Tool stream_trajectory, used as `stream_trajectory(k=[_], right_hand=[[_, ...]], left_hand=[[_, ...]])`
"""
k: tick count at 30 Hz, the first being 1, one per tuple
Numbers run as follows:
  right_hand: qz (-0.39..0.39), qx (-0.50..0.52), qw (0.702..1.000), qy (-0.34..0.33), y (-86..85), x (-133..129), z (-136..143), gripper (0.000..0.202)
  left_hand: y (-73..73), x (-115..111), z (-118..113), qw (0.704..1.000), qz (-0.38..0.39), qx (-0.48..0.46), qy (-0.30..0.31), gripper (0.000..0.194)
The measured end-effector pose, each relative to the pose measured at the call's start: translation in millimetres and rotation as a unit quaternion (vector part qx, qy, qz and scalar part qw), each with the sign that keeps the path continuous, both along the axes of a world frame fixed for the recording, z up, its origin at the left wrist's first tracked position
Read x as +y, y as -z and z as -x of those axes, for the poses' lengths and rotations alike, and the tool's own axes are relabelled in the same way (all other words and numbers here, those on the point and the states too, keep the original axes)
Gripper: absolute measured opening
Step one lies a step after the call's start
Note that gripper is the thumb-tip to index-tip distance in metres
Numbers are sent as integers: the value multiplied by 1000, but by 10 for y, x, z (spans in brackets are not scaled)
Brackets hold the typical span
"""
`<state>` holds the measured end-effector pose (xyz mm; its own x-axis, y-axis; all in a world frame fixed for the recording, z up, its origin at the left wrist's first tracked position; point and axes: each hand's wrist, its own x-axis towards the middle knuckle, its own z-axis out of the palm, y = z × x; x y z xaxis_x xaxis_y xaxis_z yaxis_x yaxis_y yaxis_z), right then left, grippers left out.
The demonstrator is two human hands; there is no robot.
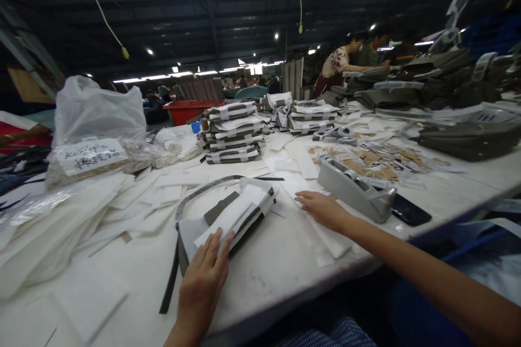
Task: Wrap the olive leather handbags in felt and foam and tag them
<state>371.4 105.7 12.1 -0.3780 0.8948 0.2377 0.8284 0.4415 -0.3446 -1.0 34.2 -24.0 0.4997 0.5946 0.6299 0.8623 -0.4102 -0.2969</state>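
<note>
My left hand point(203, 276) lies with its fingers stretched over the near end of a folded dark grey fabric piece point(222, 209) wrapped in white sheet. A dark strap point(173, 268) pokes out from the piece on its left, and a grey band curves round behind it. Over to the right, my right hand point(319, 209) reaches with extended fingers above white sheets point(331, 236); whether it touches them I cannot tell. Just beyond that hand stands a grey tape dispenser point(354, 190).
Stacked wrapped bundles point(234, 133) stand at the back. Loose white sheets point(93, 227) and a plastic bag point(97, 119) cover the left side. Brown paper tags point(366, 160), a black phone point(411, 210) and dark bags point(468, 138) are on the right. A co-worker point(336, 65) stands farther back.
</note>
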Motion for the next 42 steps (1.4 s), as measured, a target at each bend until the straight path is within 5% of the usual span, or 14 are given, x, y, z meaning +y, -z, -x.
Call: stream_trajectory(k=[5, 13, 18, 23, 27, 30, 33, 37, 42], right_hand=[[-2, -54, 998, -16, 117, 113, -355, 39], [-48, -8, 998, -34, 35, 191, -293, 21], [-60, 88, 994, -12, -116, -66, 35, 26], [188, 204, 948, -155, -208, -395, 432, 35], [67, 121, 989, -54, 13, -369, 708, 45], [65, 13, 997, -25, 263, -394, 971, 75], [74, 2, 990, -122, 397, -484, 1231, 87], [59, 41, 954, -290, 364, -352, 1537, 84], [-23, 68, 933, -353, 274, 72, 1924, 64]], left_hand=[[-79, -22, -28, 998, 17, 52, -11, 62], [-108, 62, 79, 999, 33, 21, 19, 61], [-251, 100, 176, 998, 22, -50, -11, 61], [-416, 150, 239, 992, 19, -114, -39, 59], [-407, 159, 242, 991, 6, -125, -47, 58], [-369, 144, 251, 991, -8, -128, -44, 57], [-351, 130, 286, 989, -11, -144, -40, 57], [-356, 137, 310, 985, -12, -170, -28, 59], [-324, 178, 245, 989, -5, -148, 4, 62]])
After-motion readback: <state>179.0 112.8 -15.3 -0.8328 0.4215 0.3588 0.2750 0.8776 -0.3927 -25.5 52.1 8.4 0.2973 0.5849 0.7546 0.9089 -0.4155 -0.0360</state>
